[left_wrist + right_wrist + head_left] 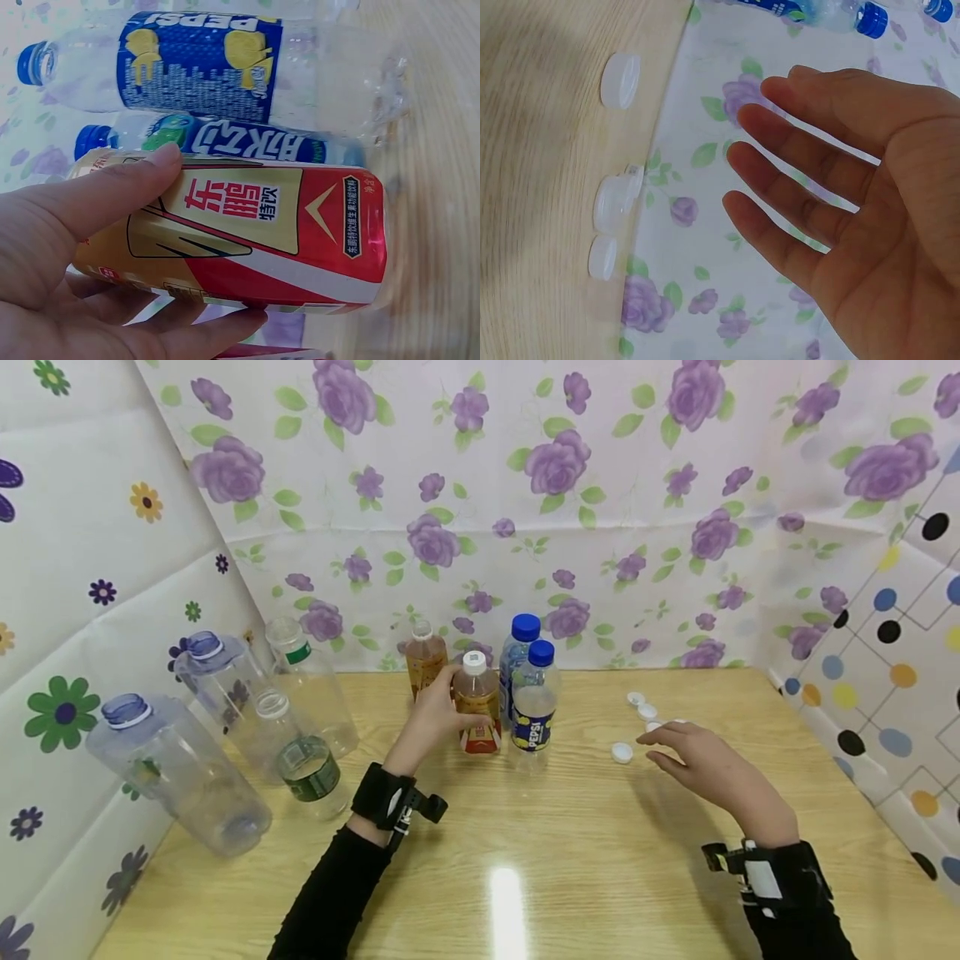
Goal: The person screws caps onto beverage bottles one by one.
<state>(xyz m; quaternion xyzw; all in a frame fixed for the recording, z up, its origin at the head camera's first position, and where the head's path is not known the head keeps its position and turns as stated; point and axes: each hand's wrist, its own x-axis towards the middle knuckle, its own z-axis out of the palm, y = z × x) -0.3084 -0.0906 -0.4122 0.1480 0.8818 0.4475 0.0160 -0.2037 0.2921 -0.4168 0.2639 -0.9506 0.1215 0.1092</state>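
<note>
Yr L grip [433,708] holds red-gold bottle [484,697], far-mid desk [592,868], L of Pepsi bottle [531,732]; rightward nudge cd topple both. Yr R grip [708,770], loose, nr white caps [622,752]: low sweep cd scatter 'em.

rear blue-capped bottle [513,656] | partly hidden | white cap [652,725] | partly behind right fingers [666,737]

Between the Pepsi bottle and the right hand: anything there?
Yes, per the head view: one loose white cap lies between the Pepsi bottle and the right hand, nearer the hand. Other white caps lie farther back.
</note>
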